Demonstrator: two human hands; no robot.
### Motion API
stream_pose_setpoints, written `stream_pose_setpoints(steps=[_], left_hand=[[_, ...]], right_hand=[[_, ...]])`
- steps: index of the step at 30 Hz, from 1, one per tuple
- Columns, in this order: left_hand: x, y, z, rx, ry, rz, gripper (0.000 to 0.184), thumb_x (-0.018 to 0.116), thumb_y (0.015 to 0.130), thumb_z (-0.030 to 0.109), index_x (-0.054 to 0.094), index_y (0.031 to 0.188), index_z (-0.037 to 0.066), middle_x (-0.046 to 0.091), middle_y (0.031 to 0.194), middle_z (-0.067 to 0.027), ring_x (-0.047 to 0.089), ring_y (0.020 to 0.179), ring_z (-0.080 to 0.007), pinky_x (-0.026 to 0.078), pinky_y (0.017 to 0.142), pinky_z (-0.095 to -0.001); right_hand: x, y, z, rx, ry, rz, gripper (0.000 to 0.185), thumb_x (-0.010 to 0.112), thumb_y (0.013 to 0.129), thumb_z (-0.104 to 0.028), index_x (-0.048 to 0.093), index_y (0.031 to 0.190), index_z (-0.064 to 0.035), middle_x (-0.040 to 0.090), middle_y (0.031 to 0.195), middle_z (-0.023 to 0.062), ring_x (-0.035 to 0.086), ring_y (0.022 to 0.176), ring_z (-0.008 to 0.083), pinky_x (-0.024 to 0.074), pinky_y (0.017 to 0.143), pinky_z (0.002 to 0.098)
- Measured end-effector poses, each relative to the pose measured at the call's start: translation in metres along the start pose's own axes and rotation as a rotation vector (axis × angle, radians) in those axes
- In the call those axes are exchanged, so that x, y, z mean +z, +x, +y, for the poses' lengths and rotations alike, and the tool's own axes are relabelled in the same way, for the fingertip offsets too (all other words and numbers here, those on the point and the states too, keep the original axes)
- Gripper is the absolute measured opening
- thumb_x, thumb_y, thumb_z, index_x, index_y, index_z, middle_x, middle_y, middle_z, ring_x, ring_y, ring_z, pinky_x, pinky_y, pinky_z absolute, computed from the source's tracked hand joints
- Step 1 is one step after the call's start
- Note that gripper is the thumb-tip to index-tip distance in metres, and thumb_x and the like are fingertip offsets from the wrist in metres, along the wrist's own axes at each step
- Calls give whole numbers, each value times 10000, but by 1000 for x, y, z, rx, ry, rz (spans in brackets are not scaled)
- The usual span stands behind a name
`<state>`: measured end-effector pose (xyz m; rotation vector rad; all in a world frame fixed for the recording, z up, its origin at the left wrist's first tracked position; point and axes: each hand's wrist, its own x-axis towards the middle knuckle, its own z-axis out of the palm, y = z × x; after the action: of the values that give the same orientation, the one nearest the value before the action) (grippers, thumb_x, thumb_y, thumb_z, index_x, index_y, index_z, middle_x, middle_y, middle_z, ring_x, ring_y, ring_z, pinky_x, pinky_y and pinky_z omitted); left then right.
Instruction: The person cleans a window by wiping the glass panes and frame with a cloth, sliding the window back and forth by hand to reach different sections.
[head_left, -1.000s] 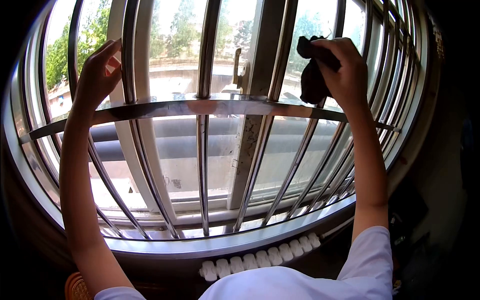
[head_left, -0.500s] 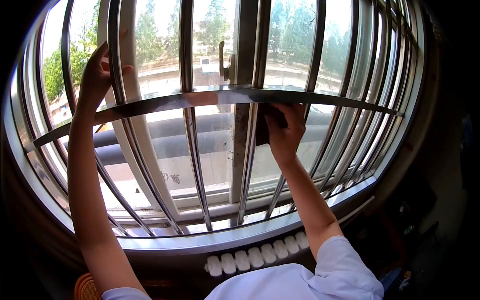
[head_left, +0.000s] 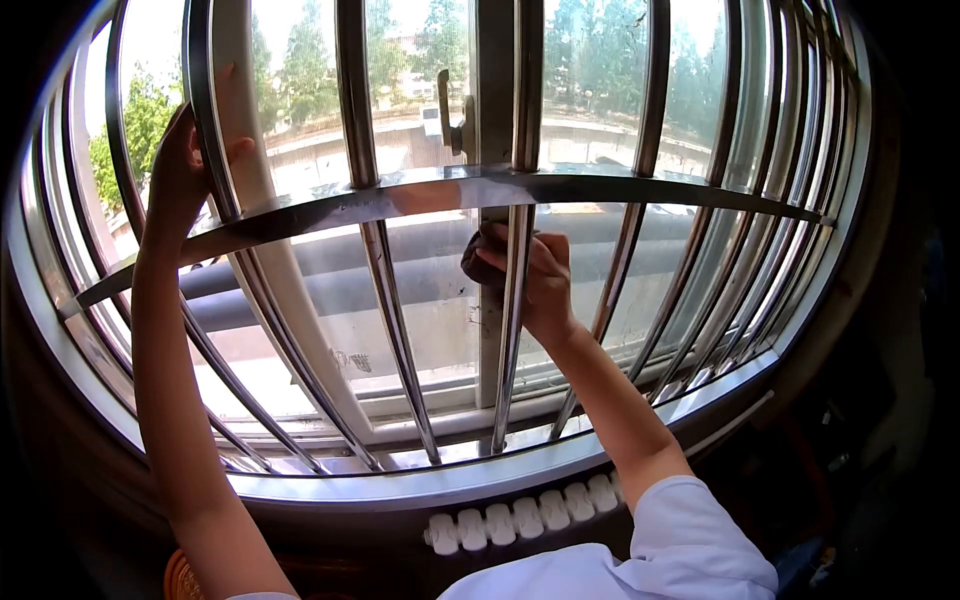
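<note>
Hands apart: your left hand (head_left: pixel 180 178) reaches behind a steel bar (head_left: pixel 211 120), grip unclear; your right hand (head_left: pixel 546 288) pinches the dark cloth (head_left: pixel 482 258).
Since a second ago, it has dropped below the crossbar (head_left: pixel 420 197), now reaching the window's central post (head_left: pixel 493 110).

Black, perhaps dark brown, is shown by the cloth (head_left: pixel 478 262); silver (streaked dark) by the bars (head_left: pixel 398 320); white by the radiator (head_left: pixel 526 517).
</note>
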<state>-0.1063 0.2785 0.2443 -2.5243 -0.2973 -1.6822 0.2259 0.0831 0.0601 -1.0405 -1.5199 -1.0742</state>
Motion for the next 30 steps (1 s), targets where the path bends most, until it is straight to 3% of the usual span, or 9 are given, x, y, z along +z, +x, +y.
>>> stream_pose_setpoints(steps=[4,8,12,14,16,21,23,28,30], left_hand=[[10,3,-12,178,-67,111,629,756,826,303,491,1381,171,604,1245,-91,647,986,-210,519,878,-354],[-1,2,-39,-126,-32,-21,602,757,840,253,488,1358,108,583,1294,-85,569,1170,-190,468,952,-350],[-1,2,-47,-34,-53,-29,544,751,847,261,517,1305,86,620,1222,-105,617,1101,-203,504,898,-342],[-4,2,24,91,67,59,753,788,776,226,424,1418,74,536,1311,-155,503,1238,-261,430,1037,-401],[-4,-1,25,-8,-2,52,747,791,771,193,431,1413,65,544,1304,-130,516,1217,-255,438,1014,-380],[-4,-5,20,-30,19,107,742,809,741,139,464,1396,75,617,1115,-74,597,950,-186,513,789,-327],[-5,-5,29,-35,-16,106,688,811,724,108,523,1348,72,640,952,-33,598,761,-139,505,649,-290],[-10,0,18,-38,-1,109,524,809,715,93,629,1206,67,650,846,-15,598,669,-115,505,595,-273],[-10,1,19,-37,96,155,407,795,732,89,657,1113,55,658,876,-31,616,707,-121,516,615,-271]], right_hand=[[-15,-73,-22,84,66,-265,369,738,627,-58,778,971,-185,654,1099,19,550,947,224,451,876,328],[-11,-12,-3,-20,33,-90,390,747,662,-122,754,1049,-168,615,1004,20,541,859,228,449,764,338],[-3,38,26,53,-34,213,320,716,707,-75,744,1025,-90,621,1054,72,553,941,263,434,833,344],[10,32,26,-14,-63,317,316,704,696,-54,742,1009,-78,628,1056,68,549,952,268,429,847,352],[16,13,12,66,27,226,332,688,684,-59,742,1011,-82,631,1039,65,551,929,279,430,845,365],[-19,-62,-16,38,19,-226,342,721,643,-17,760,976,-84,600,966,99,588,931,289,475,838,370],[-28,-65,-15,4,1,-337,426,710,574,-4,762,976,-137,582,885,75,573,806,255,500,734,367],[-28,15,-1,253,-64,147,462,682,636,94,701,1072,-59,594,984,122,588,952,282,485,823,330],[-17,11,17,141,-97,28,450,636,657,72,707,1078,-69,590,953,120,584,935,281,484,798,347]])
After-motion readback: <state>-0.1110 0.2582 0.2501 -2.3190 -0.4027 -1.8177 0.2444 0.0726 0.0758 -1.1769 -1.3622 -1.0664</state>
